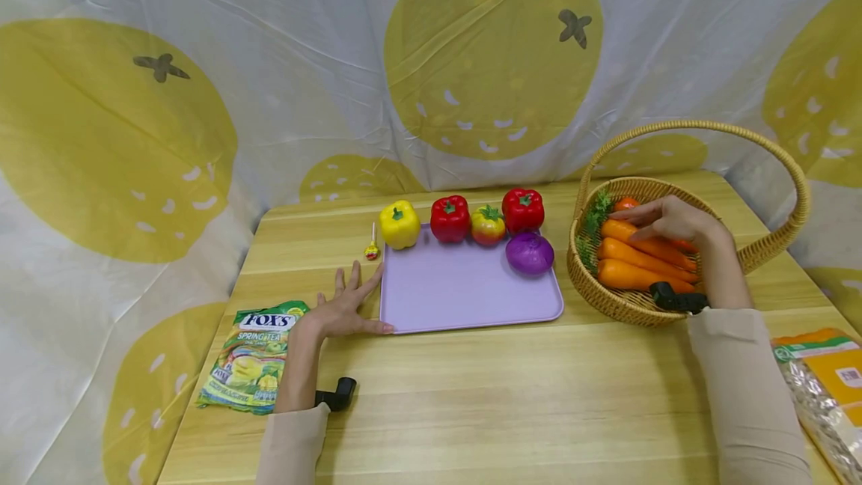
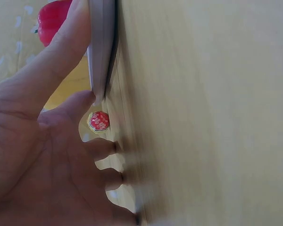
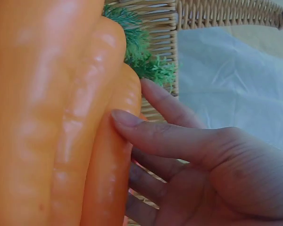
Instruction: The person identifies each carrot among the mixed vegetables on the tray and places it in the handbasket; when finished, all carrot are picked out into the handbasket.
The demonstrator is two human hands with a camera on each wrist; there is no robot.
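Note:
In the head view my left hand [image 1: 341, 311] spreads its fingers at the left edge of a lilac tray [image 1: 451, 298], thumb and index finger touching the rim. My right hand [image 1: 676, 221] reaches into a wicker basket [image 1: 602, 304] of carrots. Its thumb lies on the farthest carrot [image 3: 106, 179] and the other fingers go round that carrot's far side, partly hidden. Along the tray's back stand a yellow bell pepper [image 1: 400, 224], two red bell peppers [image 1: 450, 218] and a red-yellow tomato [image 1: 488, 226]. A purple onion [image 1: 530, 254] sits at the tray's right.
A lollipop [image 1: 371, 250] lies left of the tray. The green Fox's candy bag [image 1: 239, 365] is beside my left forearm. At the right table edge lies an orange-and-clear packet [image 1: 824, 388]. The basket's tall handle [image 1: 700, 126] arches over my right hand. Behind hangs a patterned cloth.

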